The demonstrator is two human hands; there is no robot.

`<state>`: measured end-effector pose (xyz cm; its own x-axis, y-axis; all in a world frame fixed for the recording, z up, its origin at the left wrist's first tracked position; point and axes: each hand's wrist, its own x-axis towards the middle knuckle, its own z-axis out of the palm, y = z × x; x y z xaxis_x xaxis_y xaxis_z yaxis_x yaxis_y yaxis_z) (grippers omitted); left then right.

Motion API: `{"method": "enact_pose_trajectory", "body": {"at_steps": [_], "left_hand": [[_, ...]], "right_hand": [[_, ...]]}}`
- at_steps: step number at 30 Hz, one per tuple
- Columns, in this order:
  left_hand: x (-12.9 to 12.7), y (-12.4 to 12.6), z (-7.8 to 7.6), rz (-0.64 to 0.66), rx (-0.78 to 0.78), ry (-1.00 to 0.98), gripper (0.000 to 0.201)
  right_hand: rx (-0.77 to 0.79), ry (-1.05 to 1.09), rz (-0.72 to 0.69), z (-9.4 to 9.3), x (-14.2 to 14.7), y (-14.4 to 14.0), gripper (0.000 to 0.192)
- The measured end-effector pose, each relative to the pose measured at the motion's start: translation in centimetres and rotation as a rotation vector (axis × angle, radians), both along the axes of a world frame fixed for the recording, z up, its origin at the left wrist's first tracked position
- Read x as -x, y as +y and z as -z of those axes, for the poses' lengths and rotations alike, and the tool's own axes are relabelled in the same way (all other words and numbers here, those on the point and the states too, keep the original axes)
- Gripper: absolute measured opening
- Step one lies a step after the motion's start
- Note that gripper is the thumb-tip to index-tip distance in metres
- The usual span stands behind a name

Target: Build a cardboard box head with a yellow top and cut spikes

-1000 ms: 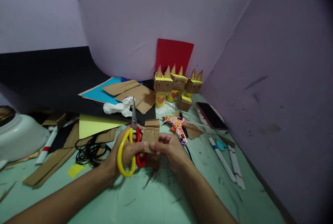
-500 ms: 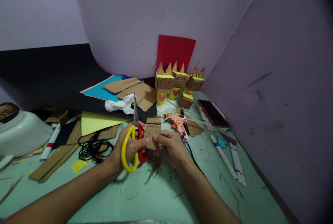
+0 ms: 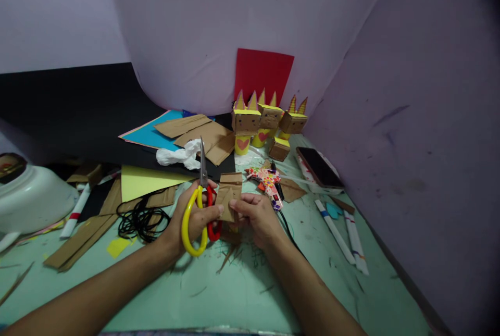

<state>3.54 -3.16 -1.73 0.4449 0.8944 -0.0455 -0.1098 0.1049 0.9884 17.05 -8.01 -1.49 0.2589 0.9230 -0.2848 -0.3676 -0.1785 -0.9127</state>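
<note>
My left hand holds a pair of scissors with one yellow and one red handle, blades closed and pointing up. Its thumb also pinches a small folded brown cardboard piece. My right hand grips the same cardboard piece from the right side. Both hands hover just above the green table.
Cardboard box figures with yellow spikes stand at the back before a red sheet. A patterned glue gun, phone, paper rolls, black cord, coloured sheets, cardboard strips and a white bowl surround the hands.
The view shifted slightly; both hands with the scissors and the cardboard piece stay together, moved a little up and right. The grip looks the same.
</note>
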Motion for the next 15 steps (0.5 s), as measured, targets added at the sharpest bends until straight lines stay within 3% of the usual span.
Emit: {"method": "enact_pose_trajectory", "body": {"at_steps": [15], "left_hand": [[0.38, 0.18, 0.42, 0.013, -0.14, 0.117, 0.036]], "right_hand": [[-0.012, 0.003, 0.006, 0.8, 0.33, 0.22, 0.024]]}}
